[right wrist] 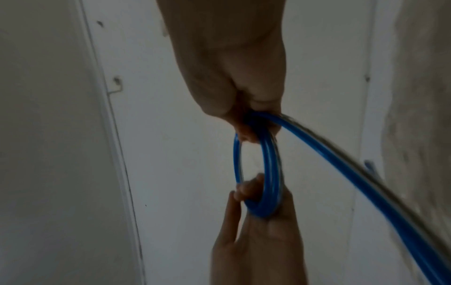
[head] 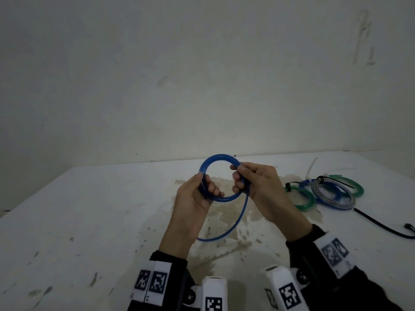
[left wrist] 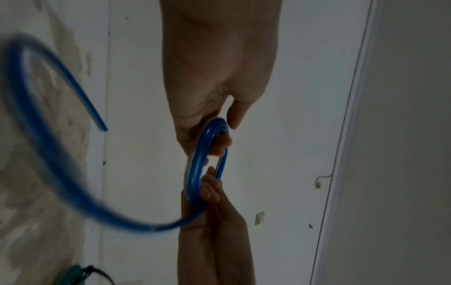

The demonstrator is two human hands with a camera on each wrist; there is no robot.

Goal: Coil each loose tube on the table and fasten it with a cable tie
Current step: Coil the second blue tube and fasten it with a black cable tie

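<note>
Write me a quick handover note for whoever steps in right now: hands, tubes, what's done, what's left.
Left hand: grips the left side of the blue tube coil, held above the table.
Right hand: pinches the coil's right side; the loose tail hangs from there, not yet wound.
Done: several coils lie tied at the right, green, blue and grey.
Spare cable ties: white behind the pile, black in front.
Left: wind in the tail, tie this coil.

The right hand (right wrist: 234, 81) grips the top of a coiled blue tube (right wrist: 268, 173) (its tail trails lower right), the left hand (right wrist: 263, 241) gripping below.
</note>
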